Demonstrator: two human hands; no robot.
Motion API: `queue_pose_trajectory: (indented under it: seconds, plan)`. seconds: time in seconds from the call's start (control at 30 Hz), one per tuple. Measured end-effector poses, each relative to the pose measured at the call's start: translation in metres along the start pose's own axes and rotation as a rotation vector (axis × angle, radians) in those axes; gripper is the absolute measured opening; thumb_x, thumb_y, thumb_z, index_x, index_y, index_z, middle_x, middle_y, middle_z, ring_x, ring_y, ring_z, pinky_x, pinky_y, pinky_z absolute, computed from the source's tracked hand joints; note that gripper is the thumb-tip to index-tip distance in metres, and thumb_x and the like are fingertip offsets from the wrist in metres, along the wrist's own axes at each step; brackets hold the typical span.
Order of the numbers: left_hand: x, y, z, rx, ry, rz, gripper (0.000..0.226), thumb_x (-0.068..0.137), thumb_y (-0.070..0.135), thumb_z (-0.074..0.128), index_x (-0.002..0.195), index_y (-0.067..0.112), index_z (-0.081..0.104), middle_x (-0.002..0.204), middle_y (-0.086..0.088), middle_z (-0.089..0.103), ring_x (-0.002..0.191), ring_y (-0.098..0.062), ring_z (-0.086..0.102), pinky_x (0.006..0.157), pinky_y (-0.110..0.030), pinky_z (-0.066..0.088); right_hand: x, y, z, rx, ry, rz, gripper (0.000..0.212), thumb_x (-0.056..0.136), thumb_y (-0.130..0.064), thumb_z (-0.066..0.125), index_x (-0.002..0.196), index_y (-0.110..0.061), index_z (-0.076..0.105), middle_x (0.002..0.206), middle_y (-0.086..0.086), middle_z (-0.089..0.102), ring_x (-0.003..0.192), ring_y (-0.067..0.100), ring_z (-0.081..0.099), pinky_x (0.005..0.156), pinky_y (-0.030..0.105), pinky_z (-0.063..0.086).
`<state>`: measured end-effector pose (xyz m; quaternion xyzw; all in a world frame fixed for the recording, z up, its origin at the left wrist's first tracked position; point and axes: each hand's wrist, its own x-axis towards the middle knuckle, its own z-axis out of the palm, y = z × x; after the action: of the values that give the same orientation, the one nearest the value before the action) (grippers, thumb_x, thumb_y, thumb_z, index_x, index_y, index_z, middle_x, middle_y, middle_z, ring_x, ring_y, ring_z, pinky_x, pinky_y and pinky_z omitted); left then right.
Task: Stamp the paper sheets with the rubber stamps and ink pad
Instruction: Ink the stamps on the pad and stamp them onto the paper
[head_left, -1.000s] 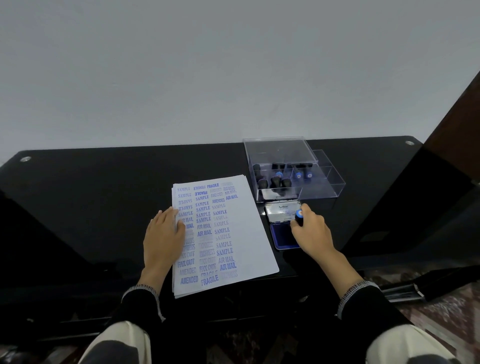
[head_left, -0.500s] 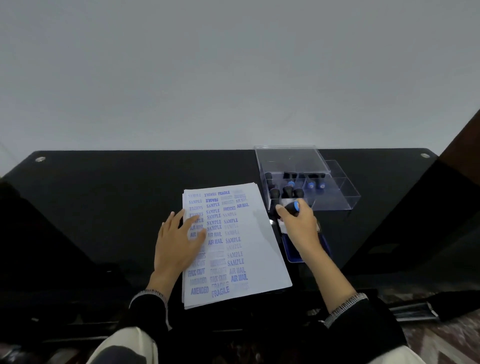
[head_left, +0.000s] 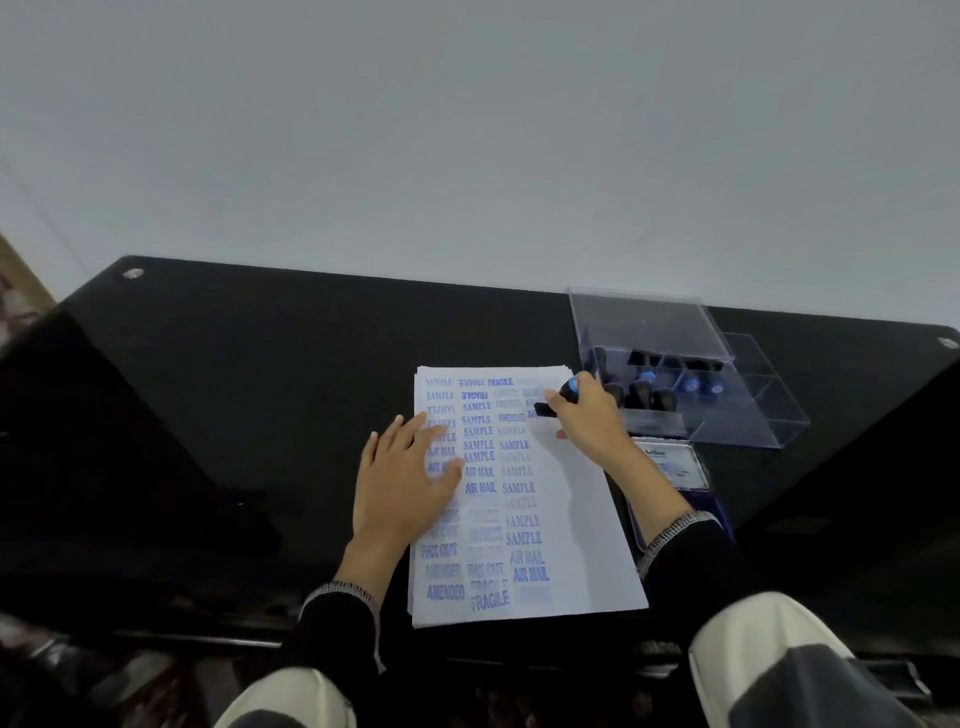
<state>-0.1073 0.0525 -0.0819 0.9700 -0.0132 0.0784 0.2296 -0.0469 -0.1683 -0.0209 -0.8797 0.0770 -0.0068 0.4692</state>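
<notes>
Two hands on the paper sheets (head_left: 571, 519): right (head_left: 584, 418) gripping stamp (head_left: 558, 400).

Black glossy table (head_left: 260, 395), paper stack (head_left: 582, 545), clear stamp box (head_left: 753, 415), ink pad (head_left: 680, 467)

White paper sheets (head_left: 571, 545), blue stamped words; black table (head_left: 260, 389).

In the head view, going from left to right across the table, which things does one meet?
Left hand → paper sheets → right hand, holding a rubber stamp → clear plastic box of stamps.
</notes>
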Motion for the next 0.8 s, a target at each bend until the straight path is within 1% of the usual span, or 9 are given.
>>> queue_pose_trajectory:
  seconds: [0.07, 0.13, 0.17, 0.23, 0.3, 0.43, 0.53, 0.67, 0.8]
  plan:
    - [0.001, 0.0, 0.001, 0.0, 0.004, 0.0, 0.053, 0.093, 0.055, 0.045, 0.142, 0.035, 0.042, 0.156, 0.01, 0.03, 0.147, -0.013, 0.017, 0.121, -0.039, 0.006, 0.004, 0.001, 0.003, -0.056, -0.016, -0.017, 0.022, 0.095, -0.025, 0.056, 0.092, -0.005, 0.047, 0.089, 0.008, 0.052, 0.093, 0.033, 0.059, 0.081, 0.051, 0.054]
    - [0.001, -0.001, 0.002, 0.0, 0.011, 0.001, 0.053, 0.093, 0.055, 0.045, 0.141, 0.035, 0.043, 0.156, 0.009, 0.031, 0.147, -0.014, 0.018, 0.121, -0.04, 0.008, 0.006, 0.001, 0.006, -0.1, -0.024, -0.033, 0.024, 0.095, -0.023, 0.055, 0.094, 0.0, 0.047, 0.087, 0.008, 0.052, 0.08, 0.027, 0.055, 0.072, 0.041, 0.055]
    - [0.001, -0.001, 0.002, 0.001, 0.011, 0.001, 0.052, 0.093, 0.055, 0.045, 0.141, 0.035, 0.043, 0.156, 0.009, 0.031, 0.147, -0.014, 0.018, 0.121, -0.04, 0.007, 0.007, 0.002, 0.008, -0.134, -0.022, -0.044, 0.023, 0.095, -0.022, 0.055, 0.092, -0.001, 0.046, 0.085, 0.009, 0.051, 0.075, 0.023, 0.052, 0.063, 0.032, 0.05]
    - [0.0, -0.001, 0.002, 0.0, 0.014, 0.0, 0.052, 0.093, 0.055, 0.045, 0.141, 0.036, 0.042, 0.156, 0.01, 0.03, 0.147, -0.014, 0.018, 0.121, -0.039, 0.006, 0.007, 0.004, 0.011, -0.209, -0.01, -0.062, 0.02, 0.094, -0.02, 0.054, 0.089, -0.003, 0.045, 0.084, 0.011, 0.052, 0.071, 0.02, 0.048, 0.054, 0.026, 0.038]
    - [0.0, -0.001, 0.002, -0.002, 0.021, 0.003, 0.052, 0.093, 0.055, 0.046, 0.141, 0.036, 0.042, 0.156, 0.01, 0.03, 0.147, -0.014, 0.018, 0.121, -0.039, 0.006, 0.008, 0.006, 0.013, -0.246, -0.006, -0.069, 0.018, 0.094, -0.018, 0.054, 0.09, -0.004, 0.044, 0.085, 0.012, 0.054, 0.074, 0.023, 0.051, 0.058, 0.029, 0.037]
    - [0.001, 0.0, 0.002, 0.003, 0.018, -0.004, 0.053, 0.093, 0.056, 0.046, 0.142, 0.036, 0.042, 0.156, 0.01, 0.03, 0.147, -0.014, 0.018, 0.12, -0.038, 0.005, 0.006, 0.008, 0.014, -0.289, -0.008, -0.083, 0.018, 0.094, -0.019, 0.054, 0.095, -0.003, 0.046, 0.089, 0.015, 0.057, 0.081, 0.03, 0.056, 0.068, 0.037, 0.045]
    - [0.001, 0.0, 0.002, 0.01, 0.019, -0.008, 0.053, 0.093, 0.056, 0.046, 0.141, 0.036, 0.042, 0.156, 0.01, 0.031, 0.147, -0.014, 0.019, 0.12, -0.039, 0.005, 0.005, 0.006, 0.016, -0.341, -0.011, -0.101, 0.018, 0.094, -0.021, 0.054, 0.097, -0.006, 0.044, 0.09, 0.016, 0.056, 0.082, 0.035, 0.058, 0.07, 0.042, 0.049]
    - [0.001, -0.001, 0.003, 0.015, 0.021, -0.01, 0.053, 0.092, 0.057, 0.046, 0.141, 0.036, 0.042, 0.156, 0.01, 0.031, 0.147, -0.014, 0.019, 0.12, -0.039, 0.005, 0.0, 0.004, 0.018, -0.444, -0.017, -0.133, 0.022, 0.097, -0.022, 0.051, 0.107, -0.003, 0.046, 0.086, 0.011, 0.051, 0.079, 0.031, 0.055, 0.072, 0.042, 0.05]
    - [0.001, -0.001, 0.003, 0.012, 0.024, -0.003, 0.053, 0.092, 0.056, 0.047, 0.141, 0.036, 0.043, 0.156, 0.01, 0.031, 0.147, -0.014, 0.019, 0.12, -0.039, 0.006, -0.006, 0.004, 0.02, -0.445, -0.008, -0.157, 0.018, 0.097, -0.02, 0.051, 0.105, -0.005, 0.042, 0.087, 0.011, 0.052, 0.077, 0.029, 0.056, 0.07, 0.042, 0.051]
